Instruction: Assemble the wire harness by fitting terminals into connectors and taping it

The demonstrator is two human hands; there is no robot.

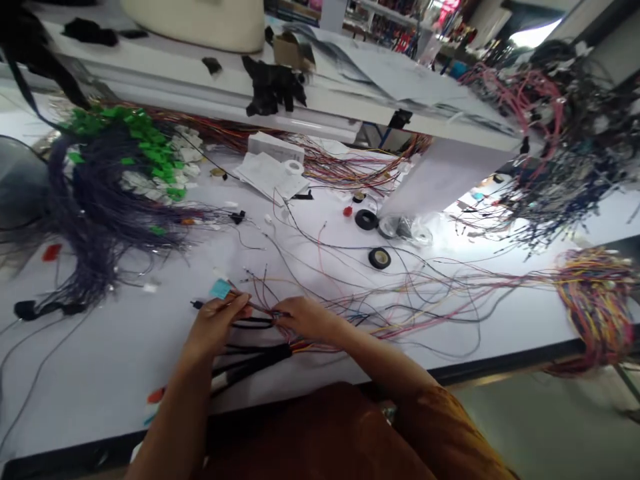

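Where both hands close on it, one wiring harness (253, 360): black-sleeved trunk just below the hands, coloured leads fanning rightward. Left hand (217, 325): clenched on thin black leads. Right hand (307, 319): pinching fine red and multicoloured wires. Teal tag (220, 289): just beyond left hand. Two rolls of black electrical tape (379, 258): farther ahead, on white workbench (90, 373).

Rust-brown top (320, 433) with mottled sleeve

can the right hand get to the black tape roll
Probably yes: only thin loose wires lie between the right hand and the black tape roll, though it currently holds wires.
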